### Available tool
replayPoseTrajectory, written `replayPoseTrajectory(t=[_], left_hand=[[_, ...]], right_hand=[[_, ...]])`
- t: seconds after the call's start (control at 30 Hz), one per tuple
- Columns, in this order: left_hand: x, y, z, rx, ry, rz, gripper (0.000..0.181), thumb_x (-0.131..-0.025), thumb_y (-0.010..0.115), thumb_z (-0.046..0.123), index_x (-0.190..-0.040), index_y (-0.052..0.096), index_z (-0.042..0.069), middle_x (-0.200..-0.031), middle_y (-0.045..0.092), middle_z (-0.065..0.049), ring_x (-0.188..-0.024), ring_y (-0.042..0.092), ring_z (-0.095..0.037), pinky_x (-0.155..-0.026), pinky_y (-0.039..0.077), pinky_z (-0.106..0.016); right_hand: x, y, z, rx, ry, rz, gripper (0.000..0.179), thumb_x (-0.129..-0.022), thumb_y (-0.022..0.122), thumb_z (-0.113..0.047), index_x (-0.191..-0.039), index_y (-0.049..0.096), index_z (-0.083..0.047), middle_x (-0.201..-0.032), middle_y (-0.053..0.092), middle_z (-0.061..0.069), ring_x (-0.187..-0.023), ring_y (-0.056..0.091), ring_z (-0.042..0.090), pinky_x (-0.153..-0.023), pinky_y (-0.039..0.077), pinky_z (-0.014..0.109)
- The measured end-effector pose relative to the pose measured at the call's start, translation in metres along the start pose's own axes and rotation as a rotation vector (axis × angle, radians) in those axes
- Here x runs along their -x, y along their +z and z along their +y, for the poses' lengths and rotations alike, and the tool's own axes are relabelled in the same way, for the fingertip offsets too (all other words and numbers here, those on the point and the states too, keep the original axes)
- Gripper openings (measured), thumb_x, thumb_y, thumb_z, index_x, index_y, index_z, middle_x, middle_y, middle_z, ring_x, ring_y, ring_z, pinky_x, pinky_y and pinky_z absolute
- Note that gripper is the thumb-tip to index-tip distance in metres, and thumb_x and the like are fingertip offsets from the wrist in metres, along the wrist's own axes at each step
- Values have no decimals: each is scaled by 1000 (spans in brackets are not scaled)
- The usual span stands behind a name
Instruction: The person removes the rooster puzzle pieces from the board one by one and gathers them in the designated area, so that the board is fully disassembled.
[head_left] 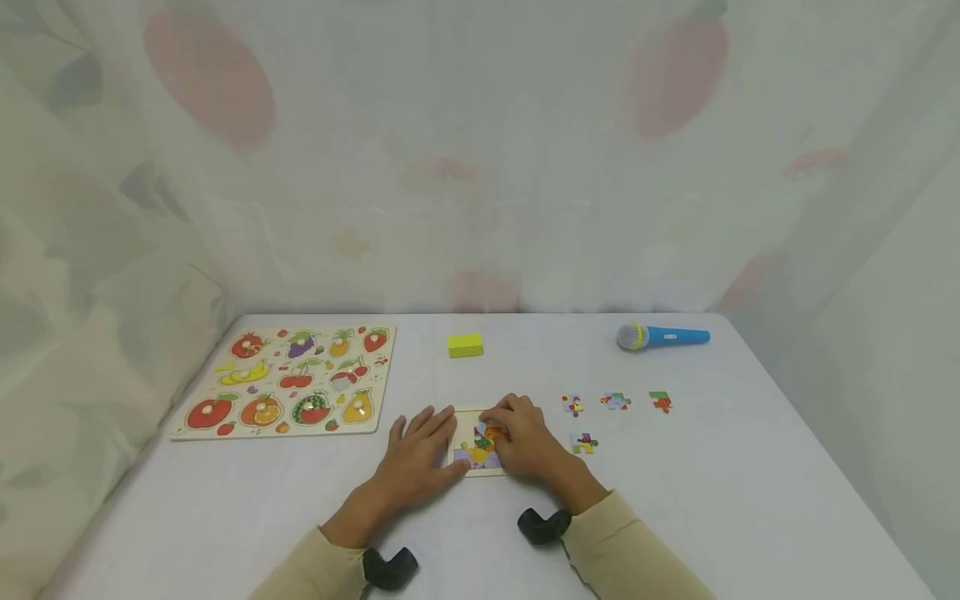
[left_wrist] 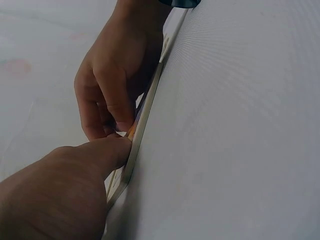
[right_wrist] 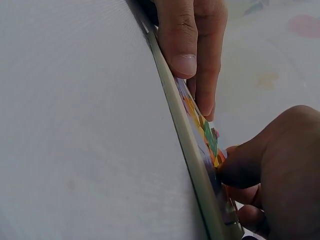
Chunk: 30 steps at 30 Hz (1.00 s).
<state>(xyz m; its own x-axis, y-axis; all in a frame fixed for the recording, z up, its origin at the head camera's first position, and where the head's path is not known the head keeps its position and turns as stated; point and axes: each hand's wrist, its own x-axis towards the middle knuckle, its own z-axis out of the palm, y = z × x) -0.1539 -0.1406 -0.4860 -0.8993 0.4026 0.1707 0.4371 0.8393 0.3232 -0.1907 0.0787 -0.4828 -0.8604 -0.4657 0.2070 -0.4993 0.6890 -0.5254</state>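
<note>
A small jigsaw puzzle tray (head_left: 486,472) with a pale wooden rim lies on the table between both hands, its lower part filled with coloured pieces. My left hand (head_left: 415,458) lies flat at its left side, fingers spread, with the thumb resting on the near rim. Over the tray's right side, my right hand (head_left: 527,437) has curled fingers and pinches an orange puzzle piece (right_wrist: 220,159) down at the assembled picture. The right fingers partly hide that piece. Seen from the right wrist, the tray's edge (right_wrist: 180,120) runs below both hands.
Loose puzzle pieces lie right of the tray, among them one piece (head_left: 583,442) near the right hand and another (head_left: 661,402) farther out. A fruit peg board (head_left: 281,392) lies at left. A yellow block (head_left: 465,346) and a blue toy microphone (head_left: 663,336) lie toward the back.
</note>
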Motion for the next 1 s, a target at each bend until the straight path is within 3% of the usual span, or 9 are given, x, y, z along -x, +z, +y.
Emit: replayPoseTrajectory(t=[0.17, 0.3, 0.4, 0.53, 0.73, 1.0], left_hand=[[0, 0, -1, 1, -1, 1, 73, -88, 59, 55, -142, 49, 8, -151, 39, -3, -138, 29, -32, -106, 12, -63], [0, -1, -1, -3, -4, -5, 73, -88, 59, 56, -142, 49, 8, -151, 38, -3, -139, 28, -31, -106, 12, -63], [0, -1, -2, -9, -4, -7, 73, -88, 59, 56, -142, 49, 9, -151, 38, -3, -139, 29, -31, -106, 12, -63], [0, 0, -3, -12, -6, -5, 73, -89, 59, 56, -143, 49, 9, -151, 38, -2, -139, 29, -31, -106, 13, -63], [0, 1, -4, -3, -6, 2, 72, -88, 59, 56, -142, 49, 8, -151, 38, -3, -139, 28, -31, -106, 12, -63], [0, 2, -1, -1, -2, 1, 72, -88, 60, 55, -142, 50, 8, -151, 39, -2, -139, 29, -31, -105, 13, -64]], right_hand=[[0, -1, 1, 19, -98, 28, 40, -81, 62, -6, -119, 69, -12, -101, 58, -7, -90, 44, 13, -78, 37, 36], [1, -4, 1, 8, -106, -7, 46, -79, 64, -11, -125, 66, -14, -102, 57, -9, -93, 42, 11, -81, 36, 37], [1, -6, -2, -1, -99, -35, 47, -81, 65, -12, -128, 64, -14, -105, 56, -9, -95, 41, 11, -85, 36, 38], [1, -6, -3, 56, -148, -48, 45, -87, 63, -13, -132, 61, -13, -109, 54, -7, -97, 41, 12, -90, 35, 39], [1, -11, -3, 147, -276, 19, 42, -90, 62, -12, -132, 60, -8, -112, 55, -1, -98, 43, 16, -92, 34, 43], [6, -37, -8, 42, -265, 84, 39, -88, 67, -9, -127, 63, -6, -113, 58, 0, -103, 46, 19, -89, 36, 46]])
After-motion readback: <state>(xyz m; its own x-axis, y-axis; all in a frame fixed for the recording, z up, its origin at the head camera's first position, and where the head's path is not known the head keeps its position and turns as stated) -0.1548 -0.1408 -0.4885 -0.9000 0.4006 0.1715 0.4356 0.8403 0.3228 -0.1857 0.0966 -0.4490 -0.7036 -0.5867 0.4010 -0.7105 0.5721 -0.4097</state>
